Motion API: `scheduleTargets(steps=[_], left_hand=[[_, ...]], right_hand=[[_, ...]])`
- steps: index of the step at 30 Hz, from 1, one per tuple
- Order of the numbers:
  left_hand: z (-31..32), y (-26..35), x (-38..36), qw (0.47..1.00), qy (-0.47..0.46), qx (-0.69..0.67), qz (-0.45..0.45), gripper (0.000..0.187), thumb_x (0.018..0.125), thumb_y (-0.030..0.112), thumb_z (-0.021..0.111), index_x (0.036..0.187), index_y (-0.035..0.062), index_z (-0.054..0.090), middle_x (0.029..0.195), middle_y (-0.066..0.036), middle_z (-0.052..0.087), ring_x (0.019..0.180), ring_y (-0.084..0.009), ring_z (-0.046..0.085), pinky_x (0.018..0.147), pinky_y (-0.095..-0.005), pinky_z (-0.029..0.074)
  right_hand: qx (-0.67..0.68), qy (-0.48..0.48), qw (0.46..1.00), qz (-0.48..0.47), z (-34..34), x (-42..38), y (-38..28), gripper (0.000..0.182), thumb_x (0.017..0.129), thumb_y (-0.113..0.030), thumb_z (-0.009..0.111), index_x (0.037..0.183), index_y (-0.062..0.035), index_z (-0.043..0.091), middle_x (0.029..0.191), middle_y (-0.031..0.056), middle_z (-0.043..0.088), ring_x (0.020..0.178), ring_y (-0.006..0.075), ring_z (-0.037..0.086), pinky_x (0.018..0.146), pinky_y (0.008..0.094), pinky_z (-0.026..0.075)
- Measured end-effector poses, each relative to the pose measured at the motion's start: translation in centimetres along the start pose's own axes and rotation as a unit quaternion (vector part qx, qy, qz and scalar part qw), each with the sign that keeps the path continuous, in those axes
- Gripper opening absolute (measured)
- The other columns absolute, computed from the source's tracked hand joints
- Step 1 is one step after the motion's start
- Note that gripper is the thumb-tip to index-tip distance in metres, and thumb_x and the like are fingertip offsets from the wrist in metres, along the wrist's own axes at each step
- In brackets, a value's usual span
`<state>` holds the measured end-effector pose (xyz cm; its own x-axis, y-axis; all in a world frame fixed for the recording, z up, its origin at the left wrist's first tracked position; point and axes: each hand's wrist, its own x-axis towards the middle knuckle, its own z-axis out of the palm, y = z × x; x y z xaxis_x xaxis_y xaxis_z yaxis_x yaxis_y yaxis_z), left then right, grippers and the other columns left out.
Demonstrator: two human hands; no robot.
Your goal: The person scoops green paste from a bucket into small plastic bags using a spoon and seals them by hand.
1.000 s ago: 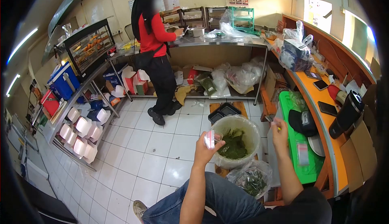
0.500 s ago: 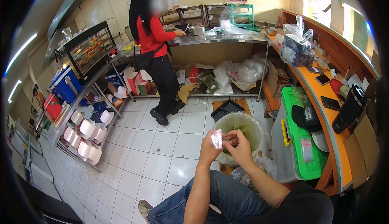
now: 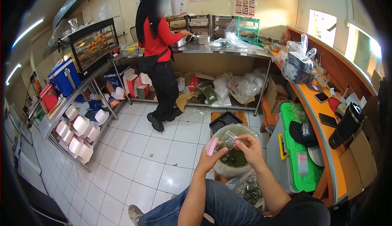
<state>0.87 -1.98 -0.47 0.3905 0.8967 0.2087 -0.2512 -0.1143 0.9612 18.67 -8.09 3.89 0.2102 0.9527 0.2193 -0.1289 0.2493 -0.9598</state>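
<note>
Low in the middle of the frame, the two hands are close together over a big round bucket (image 3: 223, 169) lined with thin clear plastic, with dark green leaves (image 3: 234, 159) inside. The left hand (image 3: 211, 159) is curled shut on a small stack of little clear bags (image 3: 212, 146) with a pink strip along the top. The right hand (image 3: 251, 148) pinches one small clear bag (image 3: 228, 139) between thumb and fingers, and that bag is held open just above the leaves. Right of the bucket sits a smooth green plastic lid (image 3: 296, 138) on a grey box, with a black cap (image 3: 302, 132) on top. Farther right is a long orange counter (image 3: 326, 133) with a tall black cup (image 3: 346, 124) and flat phones. In the upper middle a person in a red top (image 3: 157, 36) stands at a shiny metal table (image 3: 228, 49). At the upper left is a glass case (image 3: 90, 46) with fried food and a blue cooler (image 3: 64, 77). The posters on the wall are too small to read.
</note>
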Motion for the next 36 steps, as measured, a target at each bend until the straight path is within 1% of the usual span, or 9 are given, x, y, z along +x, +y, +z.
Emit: scheduleTargets(steps=[3, 9, 12, 14, 17, 21, 23, 30, 36], left_hand=[[0.2, 0.8, -0.2, 0.999, 0.016, 0.006, 0.027, 0.043, 0.073, 0.02, 0.087, 0.103, -0.0001, 0.065, 0.094, -0.003, 0.064, 0.085, -0.0112, 0.056, 0.075, -0.0259, 0.046], [0.4, 0.7, -0.3, 0.995, 0.063, 0.078, 0.014, 0.049, 0.067, 0.022, 0.09, 0.101, -0.0002, 0.062, 0.093, -0.004, 0.061, 0.09, -0.015, 0.057, 0.082, -0.031, 0.046], [0.5, 0.9, -0.1, 0.995, 0.035, 0.095, 0.01, 0.047, 0.071, 0.02, 0.088, 0.104, -0.0006, 0.062, 0.097, -0.007, 0.064, 0.092, -0.0165, 0.059, 0.086, -0.0325, 0.047], [0.6, 1.2, 0.1, 0.992, 0.016, 0.081, 0.1, 0.041, 0.078, 0.017, 0.082, 0.108, -0.0005, 0.063, 0.104, -0.008, 0.066, 0.092, -0.0162, 0.062, 0.081, -0.0303, 0.05], [0.4, 1.0, 0.3, 0.996, 0.049, -0.032, 0.073, 0.029, 0.083, 0.014, 0.076, 0.106, 0.0001, 0.065, 0.104, -0.008, 0.069, 0.091, -0.0149, 0.064, 0.075, -0.0277, 0.052], [0.2, 1.1, 0.1, 0.996, 0.047, 0.018, 0.068, 0.02, 0.085, 0.013, 0.075, 0.098, 0.0, 0.067, 0.095, -0.008, 0.071, 0.086, -0.0139, 0.066, 0.071, -0.0261, 0.052], [0.1, 1.0, 0.2, 0.998, 0.048, 0.011, 0.041, 0.02, 0.084, 0.011, 0.076, 0.094, 0.0001, 0.062, 0.086, -0.007, 0.07, 0.081, -0.0138, 0.066, 0.074, -0.0272, 0.052], [0.3, 0.8, 0.1, 0.994, 0.07, 0.063, 0.056, 0.019, 0.084, 0.01, 0.076, 0.091, 0.0004, 0.061, 0.084, -0.006, 0.07, 0.078, -0.0128, 0.066, 0.072, -0.0258, 0.052], [0.6, 1.4, -0.1, 0.996, 0.055, 0.053, 0.05, 0.02, 0.082, 0.006, 0.077, 0.092, 0.0005, 0.06, 0.084, -0.005, 0.069, 0.076, -0.0107, 0.064, 0.07, -0.025, 0.051]], right_hand=[[0.008, -0.001, 1.0, 0.003, -0.3, 0.1, 0.1, 0.009, 0.093, -0.005, 0.063, 0.101, -0.0013, 0.061, 0.09, 0.0037, 0.065, 0.081, 0.0109, 0.064, 0.078, 0.0255, 0.053], [-0.043, -0.007, 0.999, -0.023, -0.3, 0.3, 1.4, 0.005, 0.096, -0.004, 0.056, 0.099, -0.0007, 0.057, 0.092, 0.0055, 0.065, 0.084, 0.0108, 0.062, 0.079, 0.0256, 0.052], [-0.075, 0.03, 0.995, -0.06, -0.8, 0.7, 2.0, 0.007, 0.095, -0.003, 0.056, 0.102, -0.0004, 0.057, 0.092, 0.0056, 0.066, 0.085, 0.0115, 0.063, 0.079, 0.026, 0.051], [-0.138, 0.023, 0.987, -0.083, -0.4, 0.5, 0.5, 0.011, 0.094, -0.002, 0.057, 0.104, -0.0001, 0.058, 0.091, 0.0062, 0.066, 0.085, 0.0125, 0.064, 0.079, 0.0267, 0.051], [-0.232, -0.007, 0.966, -0.116, -0.3, 0.2, -1.2, 0.019, 0.092, -0.002, 0.06, 0.11, 0.0003, 0.058, 0.09, 0.0078, 0.066, 0.086, 0.0146, 0.064, 0.079, 0.0281, 0.051], [-0.28, -0.061, 0.95, -0.121, -0.3, -0.1, -1.9, 0.027, 0.089, -0.002, 0.065, 0.115, 0.0009, 0.057, 0.088, 0.0101, 0.066, 0.086, 0.0168, 0.065, 0.08, 0.0297, 0.051], [-0.269, -0.05, 0.954, -0.123, -0.1, -0.3, -1.6, 0.029, 0.089, -0.002, 0.065, 0.116, 0.0007, 0.056, 0.089, 0.0092, 0.066, 0.086, 0.0162, 0.064, 0.081, 0.0294, 0.051], [-0.129, 0.003, 0.988, -0.085, 0.0, -0.1, 1.2, 0.031, 0.088, 0.0, 0.065, 0.117, -0.0019, 0.054, 0.092, 0.0047, 0.064, 0.086, 0.0109, 0.06, 0.08, 0.0257, 0.048], [-0.142, 0.018, 0.984, -0.102, -0.7, 0.3, 2.5, 0.034, 0.088, 0.0, 0.065, 0.118, -0.0026, 0.049, 0.093, 0.0037, 0.06, 0.086, 0.0101, 0.057, 0.079, 0.0246, 0.046]])
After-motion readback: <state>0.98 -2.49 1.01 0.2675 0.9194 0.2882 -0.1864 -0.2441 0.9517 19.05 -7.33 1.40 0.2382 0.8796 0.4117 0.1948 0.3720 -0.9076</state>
